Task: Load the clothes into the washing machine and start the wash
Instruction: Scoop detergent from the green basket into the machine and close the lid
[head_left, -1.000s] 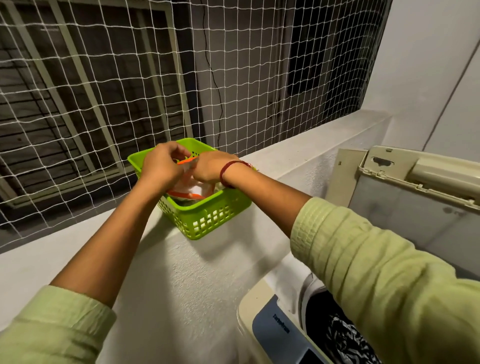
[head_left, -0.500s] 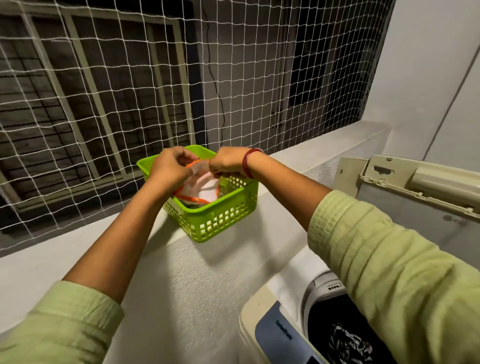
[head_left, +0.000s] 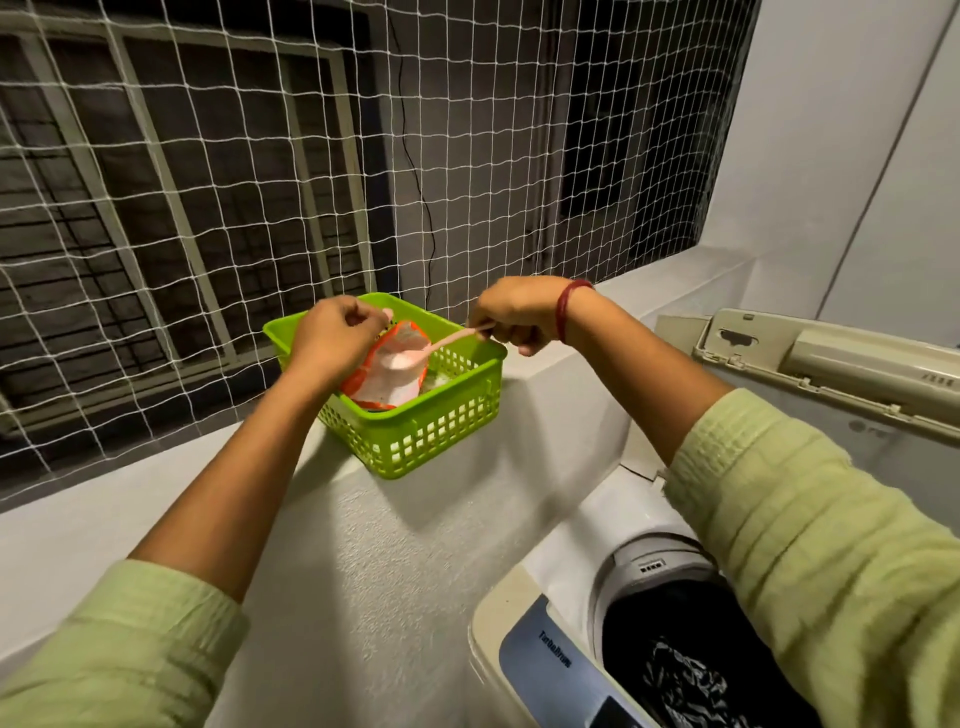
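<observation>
A green basket (head_left: 431, 431) stands on the white ledge. Inside it sits an orange and white detergent pouch (head_left: 387, 382), its mouth open. My left hand (head_left: 332, 338) pinches the pouch's top edge. My right hand (head_left: 514, 314) grips the handle of a pink spoon (head_left: 441, 345) whose bowl, filled with white powder, lies over the pouch's mouth. At the lower right the washing machine (head_left: 524, 613) stands with its lid (head_left: 831, 364) up, and dark clothes (head_left: 680, 675) lie in the drum.
A white net (head_left: 467, 156) closes off the opening behind the ledge (head_left: 130, 493), with window bars beyond it. A white wall (head_left: 831, 130) rises at the right. My green sleeves cover the lower corners of the view.
My right hand has drawn back to the right and up, bringing a spoon with powder out of the pouch. The view has shifted so the basket sits more to the centre.
</observation>
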